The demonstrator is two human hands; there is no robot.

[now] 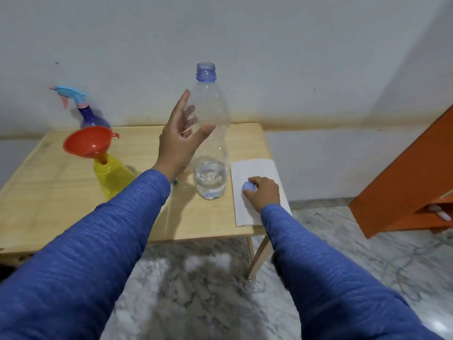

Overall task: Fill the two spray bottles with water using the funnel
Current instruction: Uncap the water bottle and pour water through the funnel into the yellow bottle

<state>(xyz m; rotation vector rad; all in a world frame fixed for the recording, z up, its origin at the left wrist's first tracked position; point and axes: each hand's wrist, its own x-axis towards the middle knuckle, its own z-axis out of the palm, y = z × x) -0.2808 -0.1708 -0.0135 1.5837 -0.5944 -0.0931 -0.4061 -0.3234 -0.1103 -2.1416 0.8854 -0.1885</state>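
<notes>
A tall clear water bottle (211, 143) stands uncapped on the wooden table (63, 197), with a little water at its bottom. My left hand (180, 138) hovers beside its left flank, fingers spread, thumb near the bottle wall, not gripping it. My right hand (263, 192) rests on a white paper towel (255, 170) and holds the pale blue cap (248, 186). An orange funnel (88, 142) sits in the neck of the yellow spray bottle (111, 175). Behind it stands the purple spray bottle (92, 117) with its blue and pink trigger head on.
The table stands against a white wall. An orange cabinet (414, 182) stands at the right over the marble floor (196, 278). A small dark object (174, 182) lies on the table just behind my left wrist.
</notes>
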